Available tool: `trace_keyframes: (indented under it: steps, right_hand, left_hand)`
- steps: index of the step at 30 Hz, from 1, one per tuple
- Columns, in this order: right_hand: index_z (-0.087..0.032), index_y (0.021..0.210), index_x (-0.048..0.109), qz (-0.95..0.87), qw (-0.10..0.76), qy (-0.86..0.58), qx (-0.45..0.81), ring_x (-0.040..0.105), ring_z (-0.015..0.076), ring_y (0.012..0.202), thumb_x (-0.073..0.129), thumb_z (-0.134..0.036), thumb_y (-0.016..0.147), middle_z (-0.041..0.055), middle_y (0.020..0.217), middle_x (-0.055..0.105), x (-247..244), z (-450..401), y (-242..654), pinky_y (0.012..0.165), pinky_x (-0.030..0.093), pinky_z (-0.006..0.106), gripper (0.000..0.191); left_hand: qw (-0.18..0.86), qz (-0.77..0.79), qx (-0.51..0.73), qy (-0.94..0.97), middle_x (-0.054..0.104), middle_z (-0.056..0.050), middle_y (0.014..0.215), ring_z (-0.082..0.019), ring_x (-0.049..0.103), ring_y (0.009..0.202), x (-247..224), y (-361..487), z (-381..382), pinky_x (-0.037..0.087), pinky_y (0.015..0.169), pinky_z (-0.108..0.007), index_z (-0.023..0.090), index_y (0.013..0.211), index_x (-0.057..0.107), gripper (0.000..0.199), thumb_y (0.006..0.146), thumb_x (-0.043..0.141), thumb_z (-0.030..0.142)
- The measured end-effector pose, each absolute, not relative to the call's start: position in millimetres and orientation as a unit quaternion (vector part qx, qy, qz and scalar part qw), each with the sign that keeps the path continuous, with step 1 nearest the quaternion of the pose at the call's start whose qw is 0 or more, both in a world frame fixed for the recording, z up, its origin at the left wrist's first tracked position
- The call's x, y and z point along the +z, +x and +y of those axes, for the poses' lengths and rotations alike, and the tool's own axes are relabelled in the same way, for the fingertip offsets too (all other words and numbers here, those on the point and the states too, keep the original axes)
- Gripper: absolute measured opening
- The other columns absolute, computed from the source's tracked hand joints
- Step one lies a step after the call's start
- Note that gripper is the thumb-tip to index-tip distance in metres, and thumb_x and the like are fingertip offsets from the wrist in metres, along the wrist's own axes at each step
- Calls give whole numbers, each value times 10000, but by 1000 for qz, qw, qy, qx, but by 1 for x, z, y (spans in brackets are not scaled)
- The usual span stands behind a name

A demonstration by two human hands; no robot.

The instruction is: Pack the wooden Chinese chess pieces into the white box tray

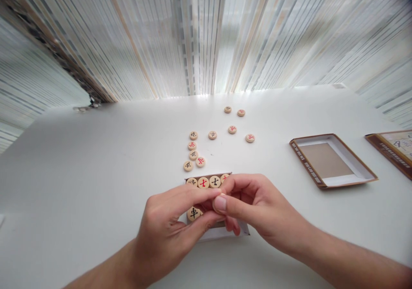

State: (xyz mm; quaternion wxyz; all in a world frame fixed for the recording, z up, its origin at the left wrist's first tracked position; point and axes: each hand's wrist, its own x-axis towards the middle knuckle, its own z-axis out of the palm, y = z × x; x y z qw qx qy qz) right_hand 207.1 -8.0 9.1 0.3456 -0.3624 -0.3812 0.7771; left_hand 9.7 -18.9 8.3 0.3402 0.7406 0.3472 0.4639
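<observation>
Both hands meet over a shallow box (225, 233) that holds round wooden pieces with red or black characters. A row with a red-marked piece (203, 183) and a black-marked piece (215, 182) shows along its far side, and another black-marked piece (193, 213) lies at its left. My left hand (180, 216) and my right hand (254, 203) are closed together at the fingertips around a small wooden piece (215, 206), mostly hidden by the fingers. The hands cover much of the box.
Beyond the box, several loose pieces lie on the white table (96, 173), among them a red one (200, 162) and a black one (212, 135). An open box lid (350, 164) is at the right, with a printed box (395, 151) farther right. Striped curtains (206, 35) hang behind.
</observation>
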Motion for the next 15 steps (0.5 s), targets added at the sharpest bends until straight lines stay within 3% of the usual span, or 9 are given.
trace_keyframes:
  steps: [9, 15]
  right_hand:
    - [-145, 858, 790, -375, 351, -330, 792, 612, 93, 591, 996, -261, 744, -9, 681, 693, 10, -7, 210, 562, 513, 182, 262]
    - [-143, 859, 811, -402, 358, -319, 780, 631, 97, 621, 928, -363, 852, 11, 679, 695, 14, -8, 212, 620, 559, 199, 250]
  left_hand:
    - [359, 362, 469, 721, 863, 3, 879, -127, 787, 725, 9, 6, -19, 644, 741, -197, 233, 1170, 833, 353, 873, 853, 44]
    - [378, 364, 466, 712, 860, 5, 905, -120, 788, 745, 10, 4, -20, 641, 750, -182, 252, 1193, 830, 386, 874, 849, 35]
